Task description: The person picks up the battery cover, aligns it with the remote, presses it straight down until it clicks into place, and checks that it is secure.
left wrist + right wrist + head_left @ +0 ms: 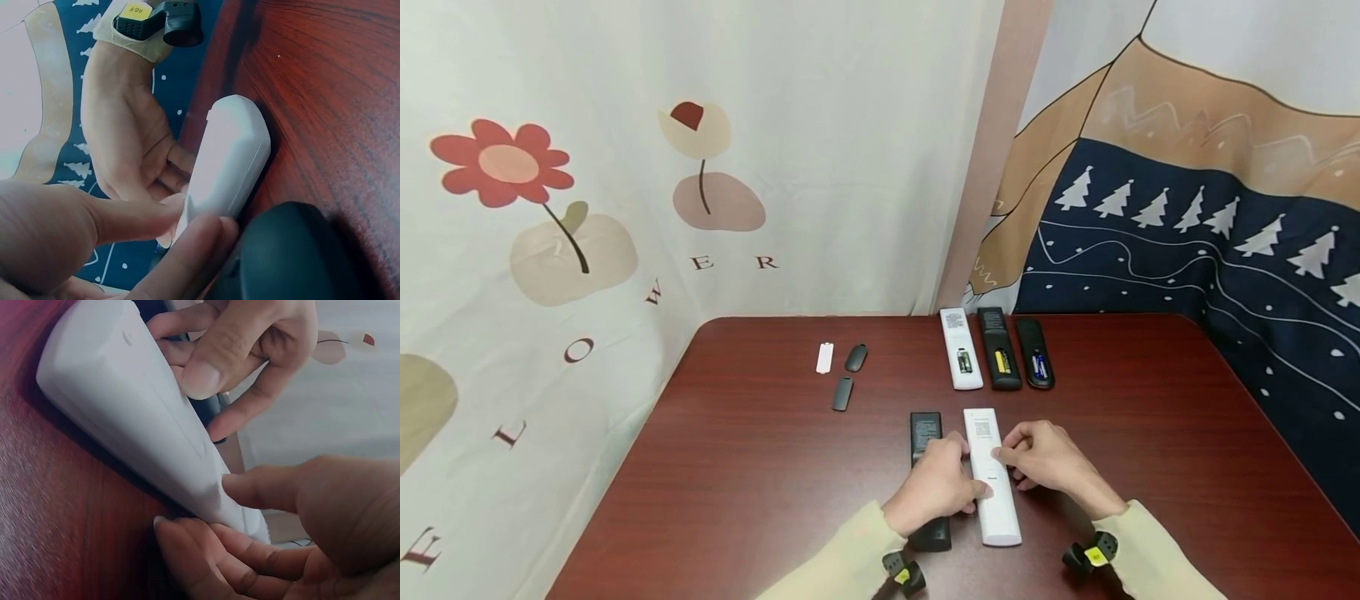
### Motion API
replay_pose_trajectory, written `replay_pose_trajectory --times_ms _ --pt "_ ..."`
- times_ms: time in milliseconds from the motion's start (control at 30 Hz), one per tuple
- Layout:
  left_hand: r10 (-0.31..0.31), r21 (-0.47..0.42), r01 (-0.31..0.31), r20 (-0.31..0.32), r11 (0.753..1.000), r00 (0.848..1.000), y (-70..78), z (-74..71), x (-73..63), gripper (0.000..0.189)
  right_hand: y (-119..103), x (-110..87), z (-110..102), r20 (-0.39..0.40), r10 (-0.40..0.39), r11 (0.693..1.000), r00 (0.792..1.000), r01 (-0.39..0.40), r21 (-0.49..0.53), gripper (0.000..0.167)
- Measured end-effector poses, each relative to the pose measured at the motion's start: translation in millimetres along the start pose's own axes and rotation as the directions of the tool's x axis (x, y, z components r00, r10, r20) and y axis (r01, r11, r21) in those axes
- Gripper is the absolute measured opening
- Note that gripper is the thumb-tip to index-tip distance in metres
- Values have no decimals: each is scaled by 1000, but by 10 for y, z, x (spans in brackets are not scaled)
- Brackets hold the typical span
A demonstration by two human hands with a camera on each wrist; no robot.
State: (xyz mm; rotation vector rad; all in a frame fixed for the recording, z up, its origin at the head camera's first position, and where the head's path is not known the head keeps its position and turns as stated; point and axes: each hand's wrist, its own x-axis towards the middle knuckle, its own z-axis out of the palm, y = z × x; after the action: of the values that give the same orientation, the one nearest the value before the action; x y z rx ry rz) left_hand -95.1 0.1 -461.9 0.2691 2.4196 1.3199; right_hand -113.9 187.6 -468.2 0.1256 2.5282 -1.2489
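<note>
From where I stand, the likeliest trouble is a slip; the white remote [994, 478] lies lengthwise near the middle of the counter [760, 467], label side up, and its casing looks smooth, so uneven pressure from the two thumbs could make it skid or twist on the polished wood; the black remote [927, 429] sits just to its left, partly under the left grip [936, 483], and I would guess that a sudden release there might knock it askew; the left grip is fastened on the white remote's left side, thumb on the casing and fingers along the flank; the right grip [1047, 457] pinches the opposite edge, a little higher up, thumb on top and fingers curled at the side; the left sleeve [835, 558] slants in toward the right, the hand crossing above the black remote; the right sleeve [1153, 554] angles in toward the left, wrist low, the back of that hand turned up; if the two pulled unequally, I think one end of the white remote could lift.
</note>
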Motion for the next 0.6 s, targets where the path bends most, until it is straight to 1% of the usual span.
replay_pose_trajectory --times_ms 67,133,233,300,333,433,600 --pt "16 10 -16 -13 1000 1000 -2 -28 2 43 5 10 -37 6 -25 1000 1000 25 -11 20" --pt "49 30 -48 -31 998 998 -2 -76 9 45 3 28 -89 6 -53 998 999 53 -22 23" --pt "94 25 -93 -63 995 994 17 -181 26 49 -20 70 -199 1 -89 996 996 89 -25 31" --pt "113 22 -112 -93 993 989 30 -270 46 50 -43 108 -287 -8 -106 994 994 106 -34 37" --pt "115 11 -115 -105 993 988 38 -317 59 51 -55 131 -333 -16 -112 993 994 111 -38 39" --pt "124 19 -123 -159 992 979 35 -467 123 53 -83 199 -464 -52 -142 988 989 138 -67 45" --pt "111 33 -107 -226 994 968 -25 -741 252 58 -131 331 -653 -119 -184 979 976 172 -106 49"
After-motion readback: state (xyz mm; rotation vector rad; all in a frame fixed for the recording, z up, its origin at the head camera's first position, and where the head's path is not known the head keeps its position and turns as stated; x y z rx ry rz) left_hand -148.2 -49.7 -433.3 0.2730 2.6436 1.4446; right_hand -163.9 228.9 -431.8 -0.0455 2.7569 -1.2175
